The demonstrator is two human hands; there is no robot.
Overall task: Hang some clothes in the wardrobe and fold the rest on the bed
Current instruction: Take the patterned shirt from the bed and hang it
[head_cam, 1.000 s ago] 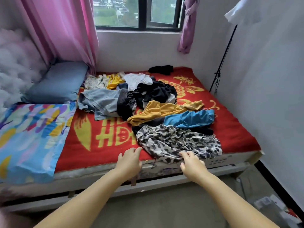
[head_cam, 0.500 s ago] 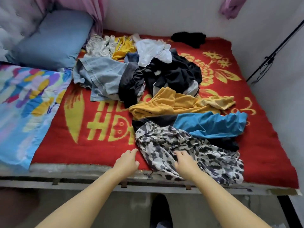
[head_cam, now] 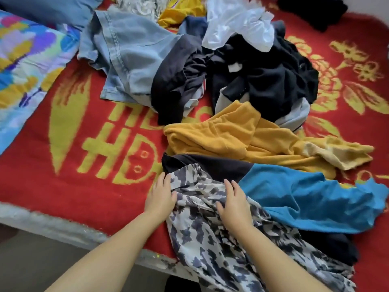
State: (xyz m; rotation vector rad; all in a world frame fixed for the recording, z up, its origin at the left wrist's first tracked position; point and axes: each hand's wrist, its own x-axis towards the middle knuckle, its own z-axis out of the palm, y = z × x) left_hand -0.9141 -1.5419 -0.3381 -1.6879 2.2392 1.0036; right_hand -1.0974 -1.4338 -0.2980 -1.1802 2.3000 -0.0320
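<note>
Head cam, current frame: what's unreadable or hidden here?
- Dark garment: mostly buried under the patterned garment and blue garment; type unclear.
- Black item, top right: cut by the top edge.
- Patterned garment: lower part runs off the bottom edge.
- Left hand and right hand: fingers rest on the patterned fabric; whether they pinch it is unclear.
- Wardrobe: out of view.

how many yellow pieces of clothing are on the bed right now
2. One mustard top lies mid-pile, just beyond the blue garment. Another yellow garment sits at the far edge beside the white one. More could be buried underneath.
</note>
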